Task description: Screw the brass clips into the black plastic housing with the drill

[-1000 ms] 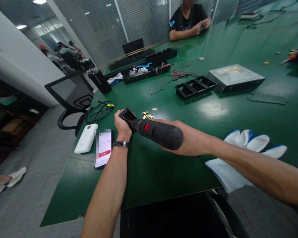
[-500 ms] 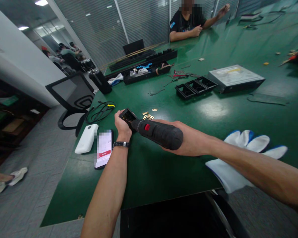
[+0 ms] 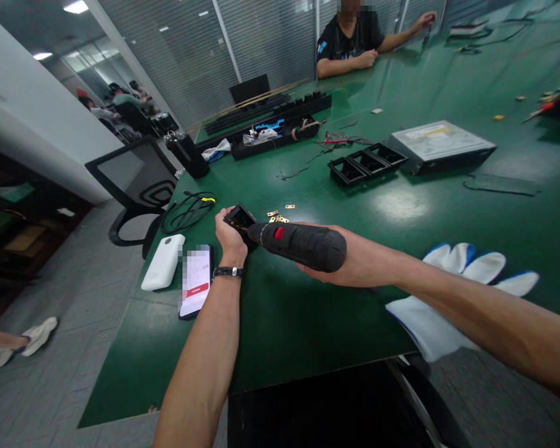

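Observation:
My left hand (image 3: 230, 238) is closed around a small black rectangular housing (image 3: 239, 216) with an open top, tilted above the green table. A black cordless drill (image 3: 303, 246) with a red switch is gripped by my right hand (image 3: 350, 258); its body hides most of my fingers. The front end of the drill points left into the housing, and its tip is too small to make out. Just beyond the drill lie several small brass plates (image 3: 277, 216) with holes. A phone (image 3: 196, 281) lies beside my left wrist.
Left on the green table (image 3: 308, 330) are a white power bank (image 3: 163, 262) and a coiled black cable (image 3: 189, 211). Black three-section frames (image 3: 368, 164), a metal-topped box (image 3: 441, 146) and white gloves (image 3: 448, 305) lie to the right. A person (image 3: 350, 43) sits across.
The rear of the drill has risen slightly with my right hand, while its front stays at the housing. My left hand holds still. The person across has moved a raised hand a little.

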The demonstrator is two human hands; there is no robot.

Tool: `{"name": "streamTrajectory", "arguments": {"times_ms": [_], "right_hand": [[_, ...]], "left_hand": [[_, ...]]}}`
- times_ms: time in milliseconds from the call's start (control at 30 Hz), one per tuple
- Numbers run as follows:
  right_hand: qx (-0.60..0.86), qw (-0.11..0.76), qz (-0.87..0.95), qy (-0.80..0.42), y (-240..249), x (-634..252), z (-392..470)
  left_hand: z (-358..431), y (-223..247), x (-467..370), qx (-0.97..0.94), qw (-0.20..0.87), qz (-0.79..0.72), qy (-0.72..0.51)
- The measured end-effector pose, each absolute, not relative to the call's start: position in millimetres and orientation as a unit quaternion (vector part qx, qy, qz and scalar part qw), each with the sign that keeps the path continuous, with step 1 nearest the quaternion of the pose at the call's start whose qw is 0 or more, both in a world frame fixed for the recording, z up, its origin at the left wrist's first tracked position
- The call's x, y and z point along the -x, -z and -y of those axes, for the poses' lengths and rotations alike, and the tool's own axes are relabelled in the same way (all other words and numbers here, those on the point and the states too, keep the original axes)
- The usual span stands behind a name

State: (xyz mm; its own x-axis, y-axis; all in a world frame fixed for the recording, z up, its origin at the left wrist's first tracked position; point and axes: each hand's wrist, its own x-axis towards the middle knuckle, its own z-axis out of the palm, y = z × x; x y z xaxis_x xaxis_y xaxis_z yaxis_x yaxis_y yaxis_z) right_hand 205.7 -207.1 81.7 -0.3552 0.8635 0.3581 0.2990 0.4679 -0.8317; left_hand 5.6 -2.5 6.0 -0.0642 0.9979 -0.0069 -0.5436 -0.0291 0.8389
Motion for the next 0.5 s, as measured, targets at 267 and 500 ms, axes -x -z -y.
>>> {"name": "streamTrajectory", "arguments": {"times_ms": [267,500], "right_hand": [[0.401,0.414,0.741,-0.344,-82.2,-203.9,210.9],[0.406,0.411,0.742,-0.339,-83.7,-203.2,209.7]], "left_hand": [[-0.9,-3.6,-5.0,-0.321,0.594,-0.353,-0.648],[2.9,-7.9,-6.8,-0.317,0.6,-0.352,-0.645]]}}
